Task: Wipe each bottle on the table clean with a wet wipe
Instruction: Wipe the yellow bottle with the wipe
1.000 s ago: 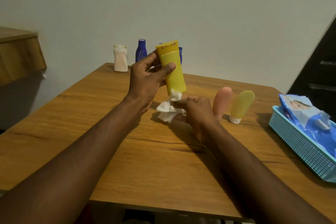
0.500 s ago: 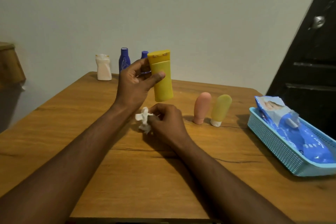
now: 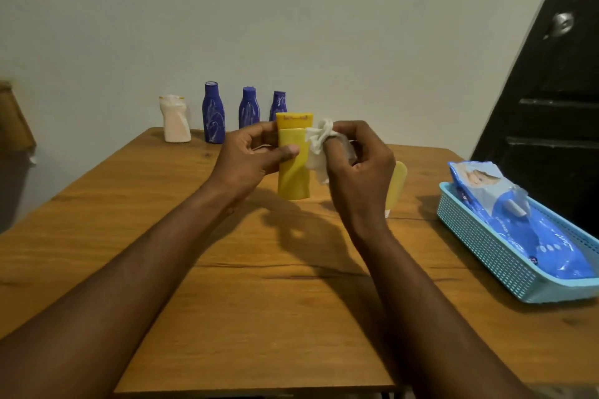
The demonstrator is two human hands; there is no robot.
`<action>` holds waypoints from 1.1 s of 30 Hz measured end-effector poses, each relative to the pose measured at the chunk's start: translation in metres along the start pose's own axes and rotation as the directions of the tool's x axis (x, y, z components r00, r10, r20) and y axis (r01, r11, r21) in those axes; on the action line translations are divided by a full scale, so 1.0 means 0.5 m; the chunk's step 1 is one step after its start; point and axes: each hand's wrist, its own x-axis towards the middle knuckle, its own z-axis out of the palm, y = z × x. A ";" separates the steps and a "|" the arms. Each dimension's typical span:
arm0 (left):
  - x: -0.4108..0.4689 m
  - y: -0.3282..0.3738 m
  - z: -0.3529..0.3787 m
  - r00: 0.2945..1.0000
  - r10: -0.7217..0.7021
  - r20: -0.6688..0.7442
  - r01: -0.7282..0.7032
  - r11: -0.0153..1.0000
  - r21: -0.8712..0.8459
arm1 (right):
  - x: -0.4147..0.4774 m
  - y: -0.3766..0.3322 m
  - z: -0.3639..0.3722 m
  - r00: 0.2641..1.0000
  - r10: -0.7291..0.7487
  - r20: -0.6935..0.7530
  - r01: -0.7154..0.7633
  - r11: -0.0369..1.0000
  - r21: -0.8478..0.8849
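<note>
My left hand grips a yellow bottle upright above the wooden table, cap end up. My right hand pinches a crumpled white wet wipe and holds it against the bottle's upper right side. At the table's far edge stand a white bottle and three purple bottles in a row. A pale yellow-green bottle shows partly behind my right hand; the pink bottle beside it is hidden.
A light blue plastic basket sits at the table's right edge and holds a blue pack of wet wipes. A dark door stands at the right. Pale wall lies behind the table.
My right hand has lifted the wipe from near the tabletop up to the bottle's upper side. The left hand has brought the bottle lower and more upright. The view shifted.
</note>
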 end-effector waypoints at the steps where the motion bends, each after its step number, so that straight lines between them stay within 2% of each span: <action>1: -0.001 -0.003 0.006 1.000 0.001 0.002 -0.001 1.000 -0.002 | 0.007 0.004 -0.005 1.000 0.009 -0.018 -0.009 1.000 -0.005; 8: -0.003 -0.036 0.038 1.000 -0.004 0.006 0.004 1.000 0.002 | 0.040 0.019 -0.036 0.986 0.094 -0.136 -0.088 0.995 0.043; 17: -0.012 -0.053 0.049 0.997 -0.055 0.060 0.057 0.998 -0.024 | 0.039 0.020 -0.034 0.986 0.136 -0.099 -0.129 0.989 0.072; 33: -0.023 -0.047 0.052 0.996 -0.032 0.079 0.039 0.996 -0.084 | 0.039 0.029 -0.031 0.982 0.167 -0.084 -0.161 0.984 0.080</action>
